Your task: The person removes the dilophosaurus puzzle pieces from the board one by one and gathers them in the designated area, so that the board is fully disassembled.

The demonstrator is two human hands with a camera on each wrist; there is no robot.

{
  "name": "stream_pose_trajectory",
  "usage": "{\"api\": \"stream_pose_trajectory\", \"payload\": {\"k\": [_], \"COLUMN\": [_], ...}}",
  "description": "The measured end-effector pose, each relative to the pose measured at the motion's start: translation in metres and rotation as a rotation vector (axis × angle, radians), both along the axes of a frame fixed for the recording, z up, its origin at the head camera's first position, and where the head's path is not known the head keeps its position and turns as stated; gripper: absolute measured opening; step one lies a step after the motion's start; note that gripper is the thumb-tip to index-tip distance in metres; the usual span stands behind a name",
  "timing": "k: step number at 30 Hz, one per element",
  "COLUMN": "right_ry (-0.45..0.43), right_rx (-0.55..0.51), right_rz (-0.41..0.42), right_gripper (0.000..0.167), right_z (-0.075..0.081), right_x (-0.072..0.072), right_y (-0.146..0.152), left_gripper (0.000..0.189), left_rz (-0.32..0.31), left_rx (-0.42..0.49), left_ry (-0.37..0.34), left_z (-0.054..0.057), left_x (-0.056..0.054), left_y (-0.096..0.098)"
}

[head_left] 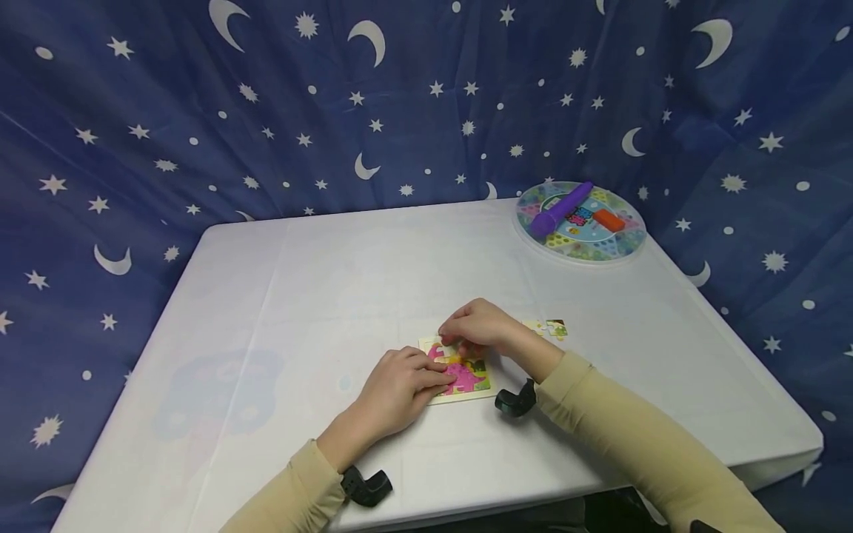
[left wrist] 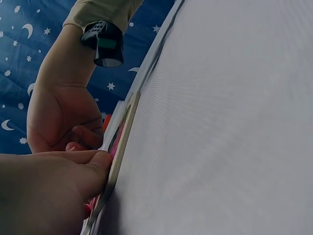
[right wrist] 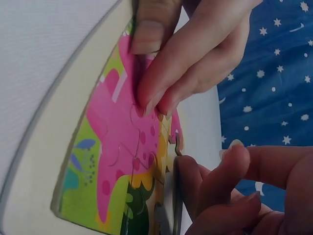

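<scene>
A small jigsaw puzzle [head_left: 466,379] of a pink spotted dinosaur lies in a pale frame near the table's front. My left hand [head_left: 405,383] rests at its left side, and the extended fingers [right wrist: 195,58] press on the joined pieces. Over the top right part is my right hand [head_left: 483,326], its fingers bent. In the right wrist view that hand [right wrist: 234,191] pinches a puzzle piece [right wrist: 177,196], seen edge-on and tilted up from the frame. The left wrist view shows the puzzle frame [left wrist: 124,132] only from its side, with both hands over it.
Loose puzzle pieces [head_left: 557,329] lie to the right, behind the right forearm. At the far right corner a round colourful board [head_left: 600,252] bears a purple toy microphone [head_left: 563,209] and an orange block [head_left: 609,220]. A starry blue curtain [head_left: 400,133] hangs behind the white table [head_left: 333,281].
</scene>
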State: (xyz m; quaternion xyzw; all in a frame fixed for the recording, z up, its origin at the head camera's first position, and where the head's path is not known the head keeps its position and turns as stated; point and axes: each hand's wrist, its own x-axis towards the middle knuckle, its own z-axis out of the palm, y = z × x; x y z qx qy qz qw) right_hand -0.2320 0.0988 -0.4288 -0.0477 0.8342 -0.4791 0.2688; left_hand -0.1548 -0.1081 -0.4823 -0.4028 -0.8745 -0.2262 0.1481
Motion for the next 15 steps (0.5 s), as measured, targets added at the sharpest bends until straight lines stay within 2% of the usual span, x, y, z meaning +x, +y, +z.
{"api": "stream_pose_trajectory", "payload": {"k": [9,15], "right_ry": [-0.02,0.01], "right_rx": [-0.016,0.02], "right_rz": [-0.016,-0.032], "right_gripper": [0.021,0.022], "right_z": [0.0,0.0045], "right_x": [-0.0011,0.0045], "right_y": [-0.0037,-0.0069], "left_gripper": [0.017,0.015], "left_rz": [0.006,-0.003], "left_rx": [0.012,0.024], "left_ry": [-0.059,-0.056], "left_z": [0.002,0.0007], "left_x": [-0.0025,-0.0016], "left_y": [-0.0044,-0.0058]}}
